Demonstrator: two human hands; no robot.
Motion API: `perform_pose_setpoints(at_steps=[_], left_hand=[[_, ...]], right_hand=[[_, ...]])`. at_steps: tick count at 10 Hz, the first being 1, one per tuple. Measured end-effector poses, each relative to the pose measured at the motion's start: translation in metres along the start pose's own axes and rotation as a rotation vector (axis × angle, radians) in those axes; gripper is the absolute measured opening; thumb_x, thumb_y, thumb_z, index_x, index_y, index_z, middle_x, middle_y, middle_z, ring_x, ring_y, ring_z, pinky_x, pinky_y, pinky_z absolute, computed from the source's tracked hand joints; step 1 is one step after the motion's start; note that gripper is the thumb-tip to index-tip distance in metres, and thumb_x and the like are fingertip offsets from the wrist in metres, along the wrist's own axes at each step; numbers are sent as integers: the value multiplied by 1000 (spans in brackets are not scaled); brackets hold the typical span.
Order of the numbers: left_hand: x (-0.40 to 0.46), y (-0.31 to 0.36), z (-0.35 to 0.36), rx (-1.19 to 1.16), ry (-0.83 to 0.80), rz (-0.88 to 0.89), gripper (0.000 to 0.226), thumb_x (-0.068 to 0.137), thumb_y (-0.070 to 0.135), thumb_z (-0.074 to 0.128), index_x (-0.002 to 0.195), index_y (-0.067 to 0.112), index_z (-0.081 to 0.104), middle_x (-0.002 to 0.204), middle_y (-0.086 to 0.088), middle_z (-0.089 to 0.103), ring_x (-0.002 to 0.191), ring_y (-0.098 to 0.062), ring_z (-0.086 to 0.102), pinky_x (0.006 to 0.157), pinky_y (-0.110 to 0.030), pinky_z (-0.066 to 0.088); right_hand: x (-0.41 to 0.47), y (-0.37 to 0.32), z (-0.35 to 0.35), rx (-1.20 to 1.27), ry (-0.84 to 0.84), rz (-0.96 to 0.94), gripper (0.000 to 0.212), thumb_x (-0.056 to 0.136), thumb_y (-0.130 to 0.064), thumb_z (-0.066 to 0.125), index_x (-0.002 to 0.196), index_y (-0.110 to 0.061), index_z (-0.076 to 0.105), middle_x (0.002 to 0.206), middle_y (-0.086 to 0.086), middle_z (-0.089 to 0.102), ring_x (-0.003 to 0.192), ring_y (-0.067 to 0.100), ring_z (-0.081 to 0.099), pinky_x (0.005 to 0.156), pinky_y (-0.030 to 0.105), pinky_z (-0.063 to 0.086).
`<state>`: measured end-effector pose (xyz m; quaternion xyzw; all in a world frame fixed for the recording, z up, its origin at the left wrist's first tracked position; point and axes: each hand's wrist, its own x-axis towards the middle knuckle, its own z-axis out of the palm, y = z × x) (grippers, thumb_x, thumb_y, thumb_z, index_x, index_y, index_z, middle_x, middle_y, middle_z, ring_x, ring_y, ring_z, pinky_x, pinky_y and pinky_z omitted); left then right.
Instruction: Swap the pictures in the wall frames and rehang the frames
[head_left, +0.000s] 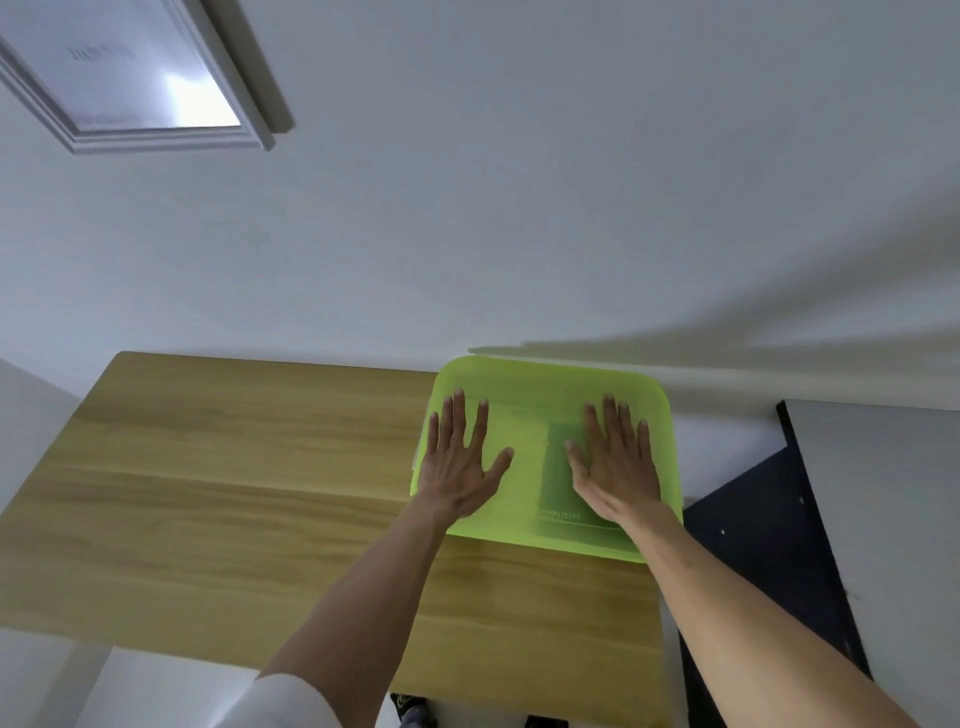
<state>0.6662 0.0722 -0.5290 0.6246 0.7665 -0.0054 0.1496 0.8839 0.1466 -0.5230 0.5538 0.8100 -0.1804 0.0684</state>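
A white-framed picture (140, 73) hangs on the pale wall at the upper left, its glass catching glare. On the wooden table's (234, 493) far right corner lies a translucent green plastic lid or box (535, 395), with a darker sheet showing through it. My left hand (460, 462) lies flat on its left half, fingers spread and straight. My right hand (615, 462) presses flat on its right half, fingers straight too. Neither hand grips anything.
A dark blue panel (763, 545) and a grey board (883, 519) stand to the right of the table against the wall. Shoes (413, 714) show on the floor below the table's near edge.
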Motion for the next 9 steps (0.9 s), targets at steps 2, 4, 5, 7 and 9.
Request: perform_pose_setpoints(at_steps=[2,4,5,7,9], left_hand=[[7,-1,11,77,37,-33,78,93,69,2,154,23,-18,157,-13,-33,143,-24,-35,121,-46,-12],[12,0,10,72,29,-63,79,94,69,3,153,21,-19,156,-14,-34,142,-24,-37,121,-47,-12],[12,1,10,75,36,-64,80,94,69,2,153,21,-19,156,-14,-34,142,-24,-37,121,-47,-12],[13,1,6,81,-50,-75,81,93,69,2,152,20,-22,154,-15,-36,140,-27,-39,119,-48,-15],[15,2,-16,-220,-2,-29,84,96,65,26,156,14,-2,162,-13,-14,149,-27,-19,121,-44,-12]], right_hand=[[9,4,20,-81,155,3,74,98,-59,2,159,-17,-2,165,9,-13,153,25,-12,124,47,-6],[21,5,19,-96,156,-11,74,98,-58,3,159,-18,-2,166,8,-13,153,24,-13,123,47,-5],[21,6,20,-111,158,-12,74,98,-59,3,159,-19,-4,165,7,-16,152,23,-15,123,47,-8],[23,8,12,-44,66,-30,76,97,-63,6,158,-21,-10,163,5,-24,150,22,-23,121,46,-14],[6,18,-26,584,2,-24,80,97,-57,47,159,-28,7,166,-9,-9,152,11,-11,124,45,-5]])
